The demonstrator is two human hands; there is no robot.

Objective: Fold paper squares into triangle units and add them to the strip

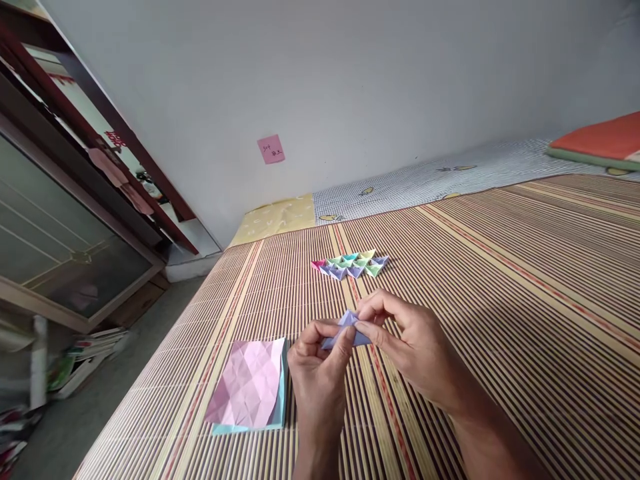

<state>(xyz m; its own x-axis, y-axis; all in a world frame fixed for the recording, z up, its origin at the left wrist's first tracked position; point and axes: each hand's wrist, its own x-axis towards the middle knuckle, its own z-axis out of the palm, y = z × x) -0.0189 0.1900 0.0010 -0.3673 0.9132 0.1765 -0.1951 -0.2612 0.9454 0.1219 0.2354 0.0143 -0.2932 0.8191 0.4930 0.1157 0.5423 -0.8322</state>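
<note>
A small lavender folded paper boat (361, 339) is pinched between both hands above the striped mat. My left hand (323, 363) is closed on its left side, thumb in front. My right hand (407, 340) pinches its upper right part with thumb and forefinger. The fingers hide much of its folds. Farther back on the mat sit several small folded paper boats (355, 271) in pink, green, teal, yellow and purple, grouped close together. Left of my left hand lies a stack of paper sheets, with a creased pink sheet (247, 383) over a light blue sheet (281, 413).
The striped bamboo mat (480, 293) covers the bed. A pink note (271, 149) is stuck on the wall behind. An orange and green folded cloth (600, 141) lies at the far right. Beyond the bed's left edge are a glass-paned door (75, 233) and piled papers (87, 357) on the floor.
</note>
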